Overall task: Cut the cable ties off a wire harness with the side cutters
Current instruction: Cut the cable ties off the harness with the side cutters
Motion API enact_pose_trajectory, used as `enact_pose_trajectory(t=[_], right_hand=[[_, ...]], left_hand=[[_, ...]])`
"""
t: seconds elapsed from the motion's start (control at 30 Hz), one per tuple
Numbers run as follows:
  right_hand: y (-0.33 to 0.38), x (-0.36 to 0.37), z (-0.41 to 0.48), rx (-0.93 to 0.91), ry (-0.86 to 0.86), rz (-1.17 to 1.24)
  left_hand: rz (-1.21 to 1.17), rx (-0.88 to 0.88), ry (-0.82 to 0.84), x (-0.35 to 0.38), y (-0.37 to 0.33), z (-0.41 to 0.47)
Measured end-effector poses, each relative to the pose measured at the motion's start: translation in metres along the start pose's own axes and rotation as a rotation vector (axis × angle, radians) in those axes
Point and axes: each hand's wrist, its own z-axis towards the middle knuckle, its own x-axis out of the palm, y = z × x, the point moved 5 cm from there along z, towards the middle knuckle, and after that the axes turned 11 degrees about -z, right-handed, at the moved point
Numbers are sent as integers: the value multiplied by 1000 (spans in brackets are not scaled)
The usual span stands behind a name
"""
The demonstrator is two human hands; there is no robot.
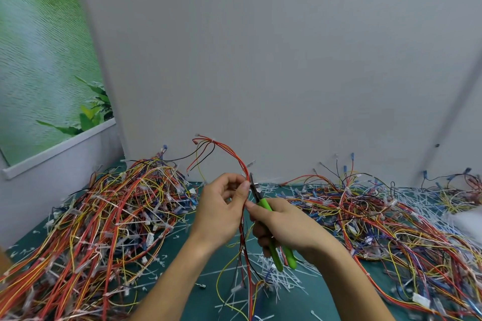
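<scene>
My left hand [221,206] pinches a red wire harness [229,152] between thumb and fingers, holding it upright in front of me. The harness arcs up and left, ending in loose red, black and yellow wire ends; its lower part hangs down between my forearms. My right hand [284,227] grips the green-handled side cutters [263,203]. The cutter jaws point up and sit against the harness just right of my left thumb. A white cable tie [251,163] sticks out from the harness just above the jaws.
A big pile of tied harnesses [104,216] lies left on the green table [180,240]. Another heap of wires [378,216] spreads right. Cut white tie scraps [273,276] litter the middle. A grey wall stands close behind.
</scene>
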Motion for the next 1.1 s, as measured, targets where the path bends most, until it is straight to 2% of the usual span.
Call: enact_pose_trajectory(t=[0.37,0.8,1.1], right_hand=[[2,3,-2,-3,4,74],[-1,3,1,-2,-41,-27],[2,4,-4,14,47,39]], left_hand=[[7,-13,18,-1,-1,0],[43,7,41,-3,-5,1],[70,0,58,-2,-7,0]])
